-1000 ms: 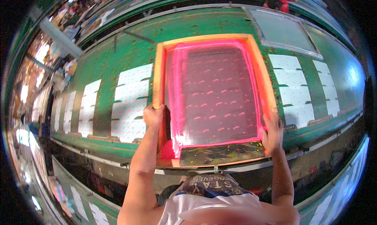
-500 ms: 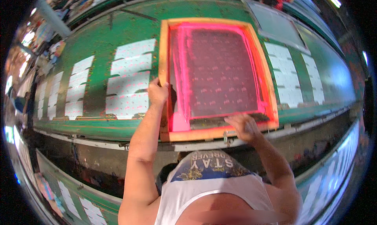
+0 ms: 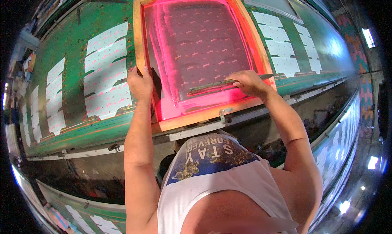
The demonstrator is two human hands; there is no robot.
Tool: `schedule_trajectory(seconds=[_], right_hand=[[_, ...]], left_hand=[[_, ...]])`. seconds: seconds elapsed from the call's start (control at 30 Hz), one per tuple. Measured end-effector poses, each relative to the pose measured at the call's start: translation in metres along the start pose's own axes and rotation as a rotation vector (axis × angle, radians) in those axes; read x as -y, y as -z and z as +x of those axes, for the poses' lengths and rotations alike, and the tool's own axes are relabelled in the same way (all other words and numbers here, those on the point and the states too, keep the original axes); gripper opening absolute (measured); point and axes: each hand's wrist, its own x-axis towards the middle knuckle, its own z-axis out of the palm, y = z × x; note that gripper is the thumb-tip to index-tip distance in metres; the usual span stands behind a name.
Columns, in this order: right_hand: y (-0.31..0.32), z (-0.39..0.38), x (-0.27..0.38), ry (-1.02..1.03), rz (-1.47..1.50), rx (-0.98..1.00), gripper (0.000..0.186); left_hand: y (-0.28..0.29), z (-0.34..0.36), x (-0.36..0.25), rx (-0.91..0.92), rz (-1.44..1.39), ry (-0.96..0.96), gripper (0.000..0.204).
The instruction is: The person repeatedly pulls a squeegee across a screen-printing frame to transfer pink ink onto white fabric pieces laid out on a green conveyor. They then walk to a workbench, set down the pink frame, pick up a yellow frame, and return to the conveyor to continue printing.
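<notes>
With our left hand (image 3: 140, 84) we grip the left rail of a wooden frame (image 3: 139, 34), fingers curled on it. Our right hand (image 3: 250, 83) is closed on a long dark squeegee (image 3: 212, 87), which slants across the near part of the pink-edged mesh (image 3: 200, 38), its right end reaching over the frame's right rail. The frame lies on the green table (image 3: 110, 9), its near rail by the table's near edge. White sheets (image 3: 107, 66) sit just beside it on the left, others (image 3: 277, 42) just beside its right rail; green bands part the columns. The sheets' pink marks are too small to read. Our shirt (image 3: 216, 168) bears large lettering, upside down here.
</notes>
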Motion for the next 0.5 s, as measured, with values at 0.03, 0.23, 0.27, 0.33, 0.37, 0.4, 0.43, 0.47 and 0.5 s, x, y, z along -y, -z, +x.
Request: schedule_trajectory(seconds=[0.03,0.23,0.27,0.33,0.37,0.4,0.43,0.47,0.5], right_hand=[[-0.001,0.0,-0.006,0.011,0.06,-0.005,0.034],[-0.009,0.006,-0.014,-0.125,0.152,0.165,0.045],[-0.01,0.011,-0.012,-0.127,0.178,0.192,0.046],[-0.012,0.021,-0.01,-0.069,0.214,0.231,0.049],[-0.012,0.027,-0.009,-0.068,0.237,0.301,0.048],[-0.013,0.032,-0.009,-0.038,0.273,0.346,0.048],[-0.014,0.035,-0.009,-0.051,0.272,0.375,0.047],[-0.016,0.038,-0.009,-0.035,0.283,0.378,0.047],[-0.019,0.04,-0.009,-0.026,0.286,0.385,0.046]], left_hand=[[0.0,0.001,0.0,-0.019,0.012,-0.001,0.047],[0.001,0.004,-0.008,-0.019,0.057,0.001,0.048],[0.002,0.004,-0.009,-0.006,0.063,0.007,0.049],[0.004,0.003,-0.012,-0.017,0.09,-0.002,0.05],[0.004,0.003,-0.013,-0.025,0.096,0.005,0.054],[0.005,0.003,-0.013,-0.023,0.071,0.005,0.054],[0.005,0.003,-0.014,-0.022,0.066,0.009,0.055],[0.005,0.003,-0.014,-0.002,0.072,0.047,0.056],[0.006,0.003,-0.015,-0.002,0.062,0.042,0.057]])
